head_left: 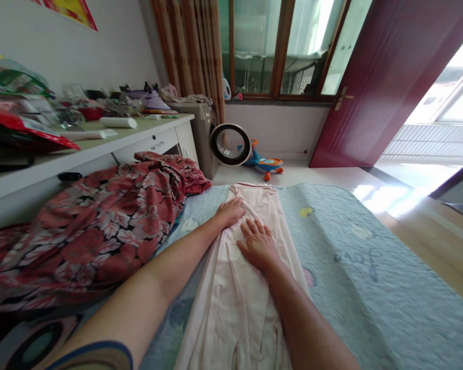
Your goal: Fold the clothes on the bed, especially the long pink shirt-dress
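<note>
A pair of pale pink trousers [239, 288] lies lengthwise on a light blue quilted bed cover [332, 236], its waistband at the far end and long creases running down the cloth. Near the left edge of the upper part, my left hand [230, 212] rests on the fabric with its fingers stretched towards the right. My right hand [258, 242] presses flat on the middle of the trousers, fingers spread, slightly closer to me than the left one. Neither hand has anything in its grasp. Under my forearms, part of the cloth is hidden.
A bunched red floral cloth [111, 226] lies along the left side. Beyond it stands a cluttered white cabinet [139, 149]. A washing machine [200, 128] with its round door [230, 144] swung out and a blue-orange ride-on toy [266, 163] are past the bed's far edge.
</note>
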A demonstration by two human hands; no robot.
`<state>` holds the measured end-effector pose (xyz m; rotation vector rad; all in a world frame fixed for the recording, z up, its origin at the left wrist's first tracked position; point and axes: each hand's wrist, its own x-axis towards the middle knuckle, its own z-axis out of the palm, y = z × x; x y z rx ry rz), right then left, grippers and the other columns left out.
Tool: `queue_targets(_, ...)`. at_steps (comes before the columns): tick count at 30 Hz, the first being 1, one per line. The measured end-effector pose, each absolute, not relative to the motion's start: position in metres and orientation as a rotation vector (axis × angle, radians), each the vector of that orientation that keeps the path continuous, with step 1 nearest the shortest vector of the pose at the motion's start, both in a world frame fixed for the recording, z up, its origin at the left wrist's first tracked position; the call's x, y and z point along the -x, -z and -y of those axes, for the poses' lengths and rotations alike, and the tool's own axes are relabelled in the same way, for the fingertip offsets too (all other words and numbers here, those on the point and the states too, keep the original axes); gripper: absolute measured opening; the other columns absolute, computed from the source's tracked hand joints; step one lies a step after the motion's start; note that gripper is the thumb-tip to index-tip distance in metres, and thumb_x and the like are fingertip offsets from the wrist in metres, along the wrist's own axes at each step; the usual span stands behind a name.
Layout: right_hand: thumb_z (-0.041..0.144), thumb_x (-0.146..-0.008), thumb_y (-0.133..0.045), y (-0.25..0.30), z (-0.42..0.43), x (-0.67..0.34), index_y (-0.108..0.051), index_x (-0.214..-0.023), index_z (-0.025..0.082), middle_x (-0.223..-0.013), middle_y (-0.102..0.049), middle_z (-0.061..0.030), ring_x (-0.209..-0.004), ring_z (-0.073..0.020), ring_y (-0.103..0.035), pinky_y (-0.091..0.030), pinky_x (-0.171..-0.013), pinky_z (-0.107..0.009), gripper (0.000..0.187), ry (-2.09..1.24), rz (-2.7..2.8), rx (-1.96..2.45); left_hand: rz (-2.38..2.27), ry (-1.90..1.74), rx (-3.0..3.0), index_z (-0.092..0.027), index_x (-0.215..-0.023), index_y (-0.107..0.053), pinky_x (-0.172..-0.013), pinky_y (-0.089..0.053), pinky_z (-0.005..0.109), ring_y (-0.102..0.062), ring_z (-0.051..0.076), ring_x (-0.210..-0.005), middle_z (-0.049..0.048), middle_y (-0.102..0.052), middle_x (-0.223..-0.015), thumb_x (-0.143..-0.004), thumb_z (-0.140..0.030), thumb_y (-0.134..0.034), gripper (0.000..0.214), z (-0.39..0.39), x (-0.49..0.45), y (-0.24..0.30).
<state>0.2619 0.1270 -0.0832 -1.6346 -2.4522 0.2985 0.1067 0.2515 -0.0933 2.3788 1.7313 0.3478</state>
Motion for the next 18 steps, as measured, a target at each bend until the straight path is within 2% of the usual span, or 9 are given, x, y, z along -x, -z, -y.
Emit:
queue_targets(2,0.053,-0.094,-0.040,0.083,-0.127,-0.262,-0.037,-0.148,0.024,-0.160,-0.026,-0.0053,-0.148,-0.0281,-0.014,-0.012,-0.117,-0.049,0.061,-0.310,2.450,1.634,-1.733,-0.372,-2.402,-0.024,-0.142,-0.041,-0.115,-0.025,0.046,-0.033,0.024,-0.143,0.0100,-0.036,-0.155,-0.095,-0.041,-0.045,0.051,-0.245,-0.106,0.093)
queue_targets(6,0.045,-0.097,-0.035,0.086,-0.128,-0.265,-0.028,-0.152,0.019,-0.161,-0.024,-0.0075,-0.148,-0.0219,-0.017,-0.014,-0.118,-0.042,0.062,-0.300,2.378,1.633,-1.812,-0.442,-2.410,-0.022,-0.143,-0.041,-0.118,-0.018,0.051,-0.031,0.024,-0.144,0.0106,-0.037,-0.155,-0.096,-0.029,-0.040,0.048,-0.217,-0.109,0.085)
queue_targets(9,0.035,-0.099,-0.030,0.088,-0.129,-0.266,-0.033,-0.150,0.016,-0.158,-0.030,-0.0084,-0.145,-0.0180,-0.024,-0.017,-0.117,-0.037,0.055,-0.267,2.316,1.644,-1.748,-0.404,-2.421,-0.018,-0.142,-0.043,-0.118,-0.020,0.050,-0.032,0.024,-0.143,0.0130,-0.042,-0.152,-0.097,-0.028,-0.036,0.047,-0.165,-0.110,0.083)
queue_targets(11,0.033,-0.098,-0.031,0.089,-0.130,-0.266,-0.039,-0.146,0.016,-0.155,-0.036,-0.0086,-0.143,-0.0193,-0.027,-0.019,-0.116,-0.037,0.051,-0.244,2.328,1.635,-1.680,-0.339,-2.440,-0.017,-0.143,-0.043,-0.118,-0.020,0.051,-0.031,0.026,-0.144,0.0142,-0.042,-0.152,-0.098,-0.034,-0.036,0.049,-0.120,-0.106,0.085)
queue_targets(14,0.033,-0.097,-0.034,0.088,-0.129,-0.265,-0.044,-0.140,0.017,-0.152,-0.041,-0.0091,-0.142,-0.0224,-0.030,-0.021,-0.115,-0.040,0.047,-0.202,2.362,1.611,-1.633,-0.268,-2.464,-0.017,-0.145,-0.040,-0.118,-0.019,0.052,-0.026,0.028,-0.146,0.0154,-0.033,-0.156,-0.095,-0.052,-0.040,0.061,-0.056,-0.098,0.087)
queue_targets(18,0.034,-0.097,-0.036,0.087,-0.127,-0.264,-0.046,-0.137,0.017,-0.150,-0.042,-0.0109,-0.141,-0.0246,-0.031,-0.025,-0.113,-0.041,0.045,-0.133,2.380,1.603,-1.668,-0.246,-2.482,-0.022,-0.148,-0.037,-0.119,-0.018,0.051,-0.019,0.028,-0.148,0.0126,-0.028,-0.159,-0.094,-0.058,-0.038,0.065,-0.003,-0.092,0.089)
